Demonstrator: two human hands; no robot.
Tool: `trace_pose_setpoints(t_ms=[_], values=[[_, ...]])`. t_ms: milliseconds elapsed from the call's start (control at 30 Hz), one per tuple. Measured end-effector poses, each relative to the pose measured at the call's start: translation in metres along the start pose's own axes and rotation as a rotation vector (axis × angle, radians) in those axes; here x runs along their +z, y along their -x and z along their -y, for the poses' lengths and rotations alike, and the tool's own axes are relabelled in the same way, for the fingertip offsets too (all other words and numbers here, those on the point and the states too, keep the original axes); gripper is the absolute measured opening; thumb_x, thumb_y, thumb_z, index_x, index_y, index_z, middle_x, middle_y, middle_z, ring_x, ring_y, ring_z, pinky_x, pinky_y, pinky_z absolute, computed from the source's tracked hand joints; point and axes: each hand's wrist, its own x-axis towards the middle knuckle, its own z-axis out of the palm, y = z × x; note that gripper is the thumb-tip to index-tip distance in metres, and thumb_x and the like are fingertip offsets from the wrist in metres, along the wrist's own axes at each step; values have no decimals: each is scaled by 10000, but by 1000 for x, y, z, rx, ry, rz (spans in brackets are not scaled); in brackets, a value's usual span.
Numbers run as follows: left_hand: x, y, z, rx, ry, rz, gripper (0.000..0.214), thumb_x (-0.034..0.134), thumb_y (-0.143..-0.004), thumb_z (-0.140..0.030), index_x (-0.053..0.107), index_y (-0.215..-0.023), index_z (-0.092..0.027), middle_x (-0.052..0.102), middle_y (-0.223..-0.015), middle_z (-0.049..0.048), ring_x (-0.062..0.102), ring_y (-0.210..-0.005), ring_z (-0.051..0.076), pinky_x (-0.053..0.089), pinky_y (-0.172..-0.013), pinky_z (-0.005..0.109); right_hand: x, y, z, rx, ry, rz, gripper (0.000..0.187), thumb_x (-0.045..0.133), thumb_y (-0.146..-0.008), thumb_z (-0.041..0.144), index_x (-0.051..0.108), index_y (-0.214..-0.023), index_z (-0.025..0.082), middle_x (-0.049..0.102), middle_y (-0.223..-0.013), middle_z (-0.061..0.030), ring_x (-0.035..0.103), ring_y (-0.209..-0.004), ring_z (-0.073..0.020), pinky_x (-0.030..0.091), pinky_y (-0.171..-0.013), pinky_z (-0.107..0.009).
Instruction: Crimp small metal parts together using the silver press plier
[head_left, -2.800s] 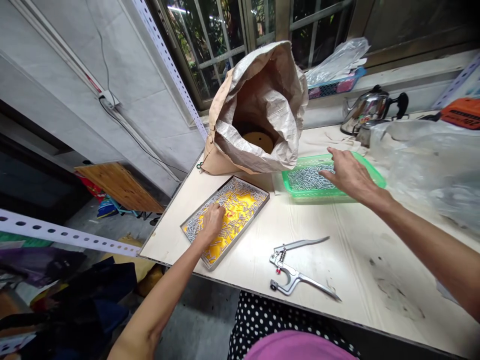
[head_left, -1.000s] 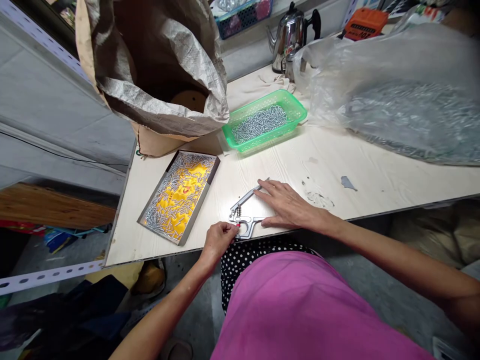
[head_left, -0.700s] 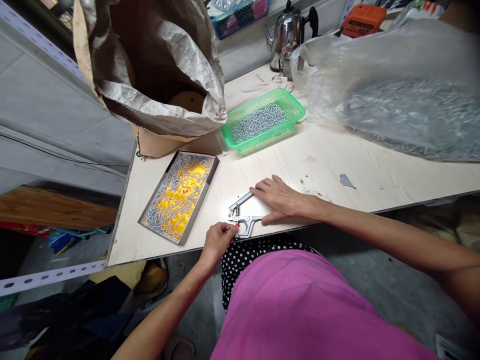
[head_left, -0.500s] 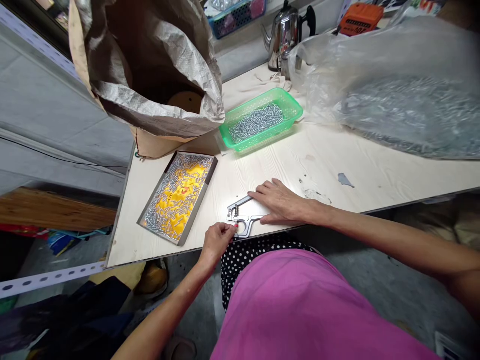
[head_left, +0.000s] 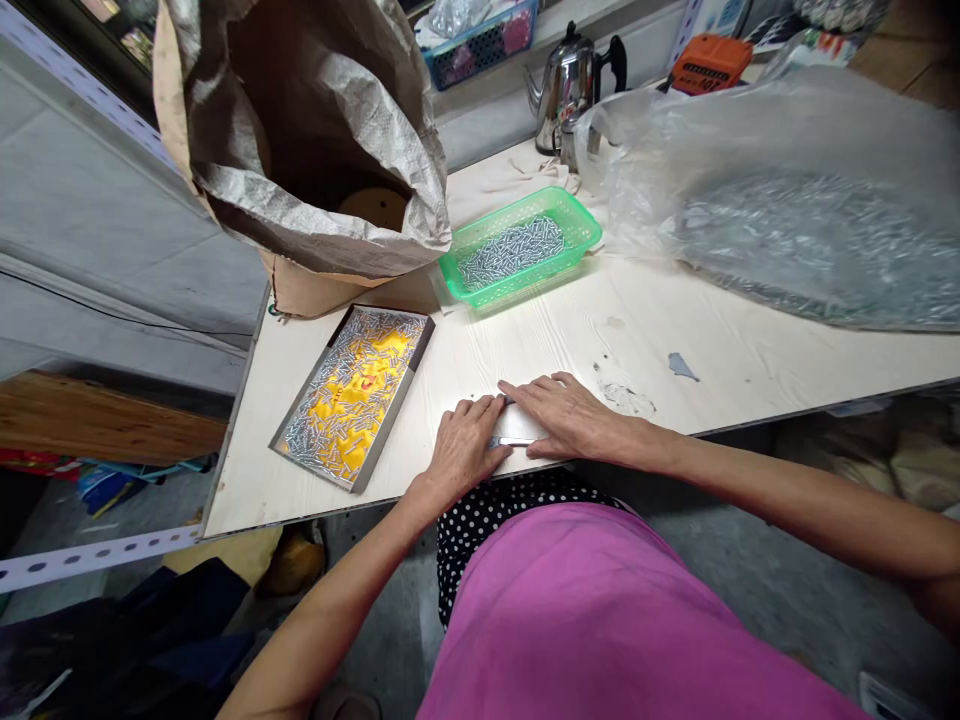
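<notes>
Silver spring-loaded hand pliers (head_left: 514, 441) lie flat near the front edge of the table, mostly covered by both hands. My left hand (head_left: 466, 440) is wrapped over the head end, hiding the spring and jaws. My right hand (head_left: 574, 415) grips the two handles from the other side, fingers on the upper one and thumb by the lower one. To the left, a shallow box (head_left: 391, 424) holds many small silver metal pins on yellow material. Further back, a green plastic basket (head_left: 525, 285) contains a heap of similar pins.
A large open woven sack (head_left: 322, 235) stands at the back left. A clear plastic bag (head_left: 810, 240) full of metal pieces lies at the right. Behind are a steel kettle (head_left: 568, 85) and an orange box (head_left: 711, 64). The wooden table (head_left: 720, 350) has a grey mark.
My left hand has gone from pinching at the red part of the jaws to covering the pliers' head. The right hand stays on the handles. The view has shifted slightly.
</notes>
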Motion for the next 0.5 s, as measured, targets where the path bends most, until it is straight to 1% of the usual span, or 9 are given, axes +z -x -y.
trace_pose_setpoints(t_ms=[33,67,100,167,233,300,400,500], values=[[-2,-5,0,17,-24,24,636,673,-826,-322,420,-1391,-178,555,-1319,126,506,-1134,305,450,-937,450,-2,2,-1,29,14,15,852,749,-740,433,344,-1426,131,590,-1216,-168,521,-1051,-322,387,-876,-445],[-4,-9,0,35,-43,39,655,680,-818,-339,418,-1394,-171,567,-1281,133,511,-1103,306,451,-921,446,-5,3,-2,59,28,33,828,764,-717,446,398,-1385,121,588,-1195,-174,522,-1036,-327,402,-857,-441],[-5,-12,0,55,-56,45,670,687,-812,-358,416,-1395,-168,572,-1249,138,510,-1083,307,451,-909,442,-8,4,-3,80,36,51,767,767,-712,452,458,-1327,114,590,-1159,-175,524,-1016,-328,414,-836,-435],[-5,-18,0,99,-59,51,652,688,-815,-387,431,-1377,-178,572,-1201,135,503,-1061,301,447,-896,434,-14,7,-1,85,32,78,600,751,-745,435,545,-1205,111,593,-1087,-167,526,-973,-312,428,-805,-417],[-4,-22,1,143,-31,60,560,675,-835,-391,477,-1316,-185,576,-1154,116,502,-1034,278,440,-895,417,-20,8,2,69,16,93,456,731,-788,386,585,-1120,109,593,-1049,-153,527,-939,-282,429,-793,-390],[-2,-24,3,173,3,70,439,659,-857,-382,530,-1224,-178,584,-1099,95,502,-994,253,434,-890,399,-23,8,5,67,11,96,355,716,-818,343,608,-1059,106,596,-1032,-142,528,-916,-255,419,-782,-362],[2,-27,6,163,16,69,291,627,-885,-390,583,-1078,-176,591,-1020,74,500,-943,239,431,-845,379,-18,4,5,57,43,91,224,684,-855,307,633,-965,118,614,-977,-119,533,-895,-239,391,-761,-343],[4,-27,6,128,15,64,202,602,-908,-374,602,-949,-177,595,-948,60,503,-903,229,428,-795,355,-4,-2,2,27,72,80,132,611,-909,264,640,-894,136,628,-891,-92,538,-858,-224,363,-733,-333]])
